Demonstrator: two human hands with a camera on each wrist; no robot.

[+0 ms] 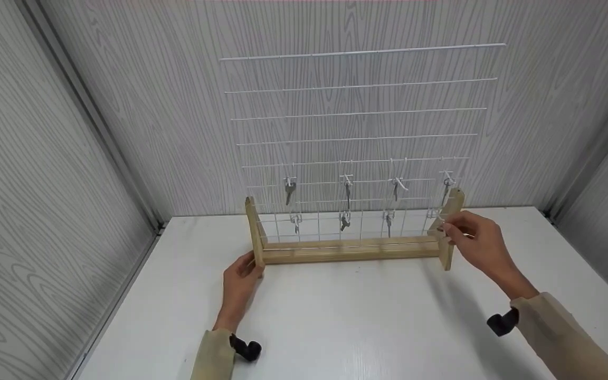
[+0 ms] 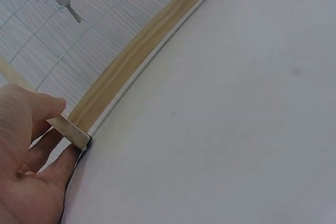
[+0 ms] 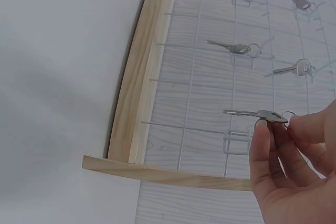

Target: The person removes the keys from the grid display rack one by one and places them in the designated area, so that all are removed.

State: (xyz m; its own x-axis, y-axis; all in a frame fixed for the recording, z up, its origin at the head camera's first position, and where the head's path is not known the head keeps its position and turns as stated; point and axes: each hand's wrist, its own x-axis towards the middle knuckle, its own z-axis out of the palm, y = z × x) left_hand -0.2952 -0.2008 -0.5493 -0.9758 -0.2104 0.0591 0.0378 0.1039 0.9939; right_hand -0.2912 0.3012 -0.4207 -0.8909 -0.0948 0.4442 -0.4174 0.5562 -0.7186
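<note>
My left hand (image 1: 239, 285) grips the front end of the wooden side piece (image 1: 255, 232) at the stand's left. Thumb and fingers lie on either side of that piece in the left wrist view. My right hand (image 1: 481, 245) pinches a silver key (image 3: 262, 114) with a small ring, beside the stand's right side piece (image 1: 445, 248). In the right wrist view a white wire hook (image 3: 237, 142) on the grid (image 1: 357, 140) is close to the key and holds no visible key. Several other keys (image 3: 240, 49) hang from hooks in two rows.
The stand's wooden base bar (image 1: 351, 250) rests on a white table (image 1: 357, 316) near the back wall (image 1: 151, 105). Grey wood-grain panels (image 1: 24, 184) enclose the left and right. The wire grid rises well above the hanging keys.
</note>
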